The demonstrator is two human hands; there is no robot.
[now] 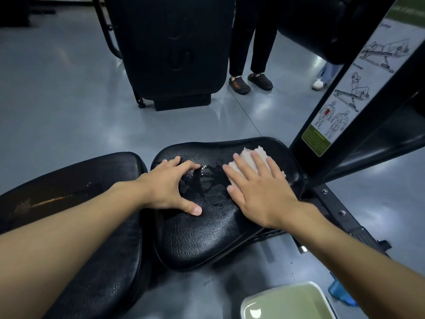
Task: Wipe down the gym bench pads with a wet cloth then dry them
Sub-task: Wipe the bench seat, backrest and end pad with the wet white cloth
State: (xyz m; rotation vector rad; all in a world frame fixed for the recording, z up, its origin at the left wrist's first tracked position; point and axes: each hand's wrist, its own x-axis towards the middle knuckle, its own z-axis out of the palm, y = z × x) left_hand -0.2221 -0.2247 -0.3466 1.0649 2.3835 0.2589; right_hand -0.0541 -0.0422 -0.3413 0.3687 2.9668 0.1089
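A black seat pad (207,233) of a gym bench lies in front of me, with a wet shiny patch (207,180) near its middle. My right hand (257,187) presses flat, fingers straight, on a pale pink cloth (253,157) at the pad's far right part. My left hand (170,185) rests on the pad's left side, fingers spread and bent, thumb pressed down, holding nothing. A second, longer black pad (80,203) lies to the left under my left forearm, with a worn brown streak on it.
A white basin of greenish water (287,302) stands on the grey floor at the lower right, a blue cloth (340,291) beside it. The machine's black frame with an exercise chart (345,88) rises at the right. Another padded bench (174,47) and a person's legs (250,54) stand ahead.
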